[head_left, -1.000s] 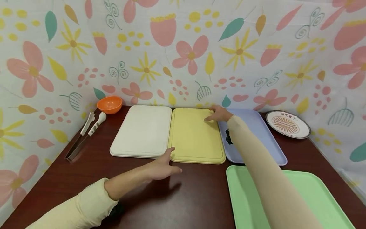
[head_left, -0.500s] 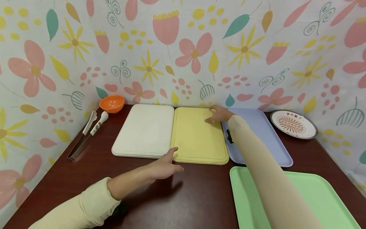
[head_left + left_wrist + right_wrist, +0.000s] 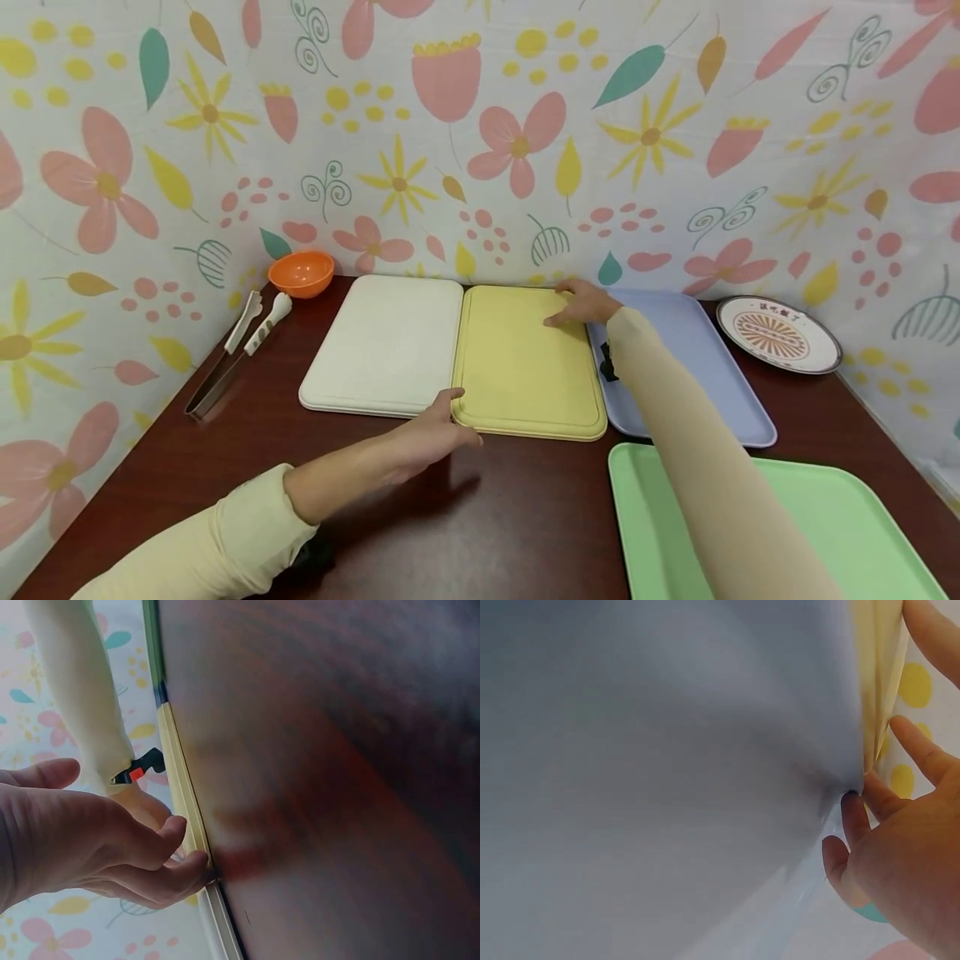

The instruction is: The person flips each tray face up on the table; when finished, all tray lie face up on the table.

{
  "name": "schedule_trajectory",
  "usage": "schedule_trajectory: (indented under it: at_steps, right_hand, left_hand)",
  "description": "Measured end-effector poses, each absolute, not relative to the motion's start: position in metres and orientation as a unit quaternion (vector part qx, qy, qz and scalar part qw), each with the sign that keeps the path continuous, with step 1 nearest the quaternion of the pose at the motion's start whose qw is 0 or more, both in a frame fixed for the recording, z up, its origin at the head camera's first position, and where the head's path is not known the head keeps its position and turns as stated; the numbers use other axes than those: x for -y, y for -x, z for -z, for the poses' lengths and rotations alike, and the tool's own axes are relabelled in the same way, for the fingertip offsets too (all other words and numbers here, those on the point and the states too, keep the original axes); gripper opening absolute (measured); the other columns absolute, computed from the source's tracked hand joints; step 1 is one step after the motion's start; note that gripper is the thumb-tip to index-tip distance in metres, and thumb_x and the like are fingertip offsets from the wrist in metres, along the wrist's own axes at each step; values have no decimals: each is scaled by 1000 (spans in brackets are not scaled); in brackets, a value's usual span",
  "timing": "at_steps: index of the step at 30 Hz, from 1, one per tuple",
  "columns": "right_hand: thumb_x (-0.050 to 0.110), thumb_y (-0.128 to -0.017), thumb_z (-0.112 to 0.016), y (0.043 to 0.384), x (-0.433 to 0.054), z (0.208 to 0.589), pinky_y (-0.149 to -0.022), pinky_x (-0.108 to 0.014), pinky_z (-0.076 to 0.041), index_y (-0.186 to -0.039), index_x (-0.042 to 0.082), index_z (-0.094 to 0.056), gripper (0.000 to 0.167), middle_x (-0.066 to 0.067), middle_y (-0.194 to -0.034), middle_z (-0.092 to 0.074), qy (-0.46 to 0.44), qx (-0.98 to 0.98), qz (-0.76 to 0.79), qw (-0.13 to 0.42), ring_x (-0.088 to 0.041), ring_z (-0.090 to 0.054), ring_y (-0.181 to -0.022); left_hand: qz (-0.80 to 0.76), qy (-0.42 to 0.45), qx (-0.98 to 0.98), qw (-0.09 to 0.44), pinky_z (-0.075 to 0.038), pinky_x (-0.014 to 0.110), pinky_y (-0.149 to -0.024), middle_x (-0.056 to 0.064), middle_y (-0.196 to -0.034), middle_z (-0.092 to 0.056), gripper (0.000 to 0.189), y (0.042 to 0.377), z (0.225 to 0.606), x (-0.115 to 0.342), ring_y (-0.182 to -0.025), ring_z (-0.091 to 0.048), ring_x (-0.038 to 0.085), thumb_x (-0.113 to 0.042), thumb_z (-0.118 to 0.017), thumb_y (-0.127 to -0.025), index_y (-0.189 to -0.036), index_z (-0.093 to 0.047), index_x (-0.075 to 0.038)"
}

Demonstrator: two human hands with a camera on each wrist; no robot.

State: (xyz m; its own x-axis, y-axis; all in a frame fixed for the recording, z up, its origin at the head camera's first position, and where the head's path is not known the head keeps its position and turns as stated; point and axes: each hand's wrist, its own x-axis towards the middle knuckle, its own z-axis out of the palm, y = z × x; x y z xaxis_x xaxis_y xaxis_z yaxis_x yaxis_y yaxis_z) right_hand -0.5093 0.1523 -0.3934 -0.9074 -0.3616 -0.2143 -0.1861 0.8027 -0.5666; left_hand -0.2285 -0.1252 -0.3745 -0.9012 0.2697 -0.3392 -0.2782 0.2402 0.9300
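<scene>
A flat yellow board (image 3: pixel 525 375) with a line running round inside its edge lies between a white board (image 3: pixel 386 346) and a blue tray (image 3: pixel 678 358). My left hand (image 3: pixel 423 437) is at the yellow board's near left corner, its fingertips at the edge where yellow meets white in the left wrist view. The thumb points away to the right. At the far right corner, my right hand (image 3: pixel 585 302) touches the yellow board with spread fingers. In the right wrist view some fingertips reach the seam between the blue tray and the yellow edge (image 3: pixel 874 682).
A green tray (image 3: pixel 847 517) lies at the near right, partly under my right arm. A patterned plate (image 3: pixel 780 333) leans at the far right. Tongs (image 3: pixel 236 350) and an orange bowl (image 3: pixel 302 273) are at the left. A flowered cloth (image 3: pixel 517 150) covers the walls behind.
The head view has swung slightly left, so the things on the table appear a little further right. Both hands stay at the same corners of the yellow board.
</scene>
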Motion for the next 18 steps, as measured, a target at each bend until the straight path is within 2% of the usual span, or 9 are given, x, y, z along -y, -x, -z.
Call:
schedule_trajectory:
  at_steps: [7,13,18]
  right_hand:
    - [38,-80,-84,508,-150,387,-112,-57,-28,-152,2,-30,97,-23,-159,-22,145,-930,295,166,-42,-22,-144]
    - [40,-76,-87,511,-148,386,-113,-56,-28,-150,1,-33,99,-23,-157,-26,155,-931,291,153,-42,-23,-144]
    - [36,-77,-86,512,-150,384,-114,-54,-26,-147,-3,-34,95,-24,-156,-26,157,-928,300,156,-43,-21,-145]
  left_hand:
    - [-629,3,-743,227,-10,60,-116,25,-159,-15,86,227,372,129,-147,-13,39,-8,-67,-80,-154,-23,-6]
    - [-636,-1,-739,222,-10,60,-116,22,-160,-15,84,225,373,132,-147,-16,39,-8,-66,-80,-153,-25,-6]
    - [-638,-9,-737,225,-11,61,-115,22,-160,-15,81,222,374,132,-147,-15,41,-8,-65,-82,-153,-26,-5]
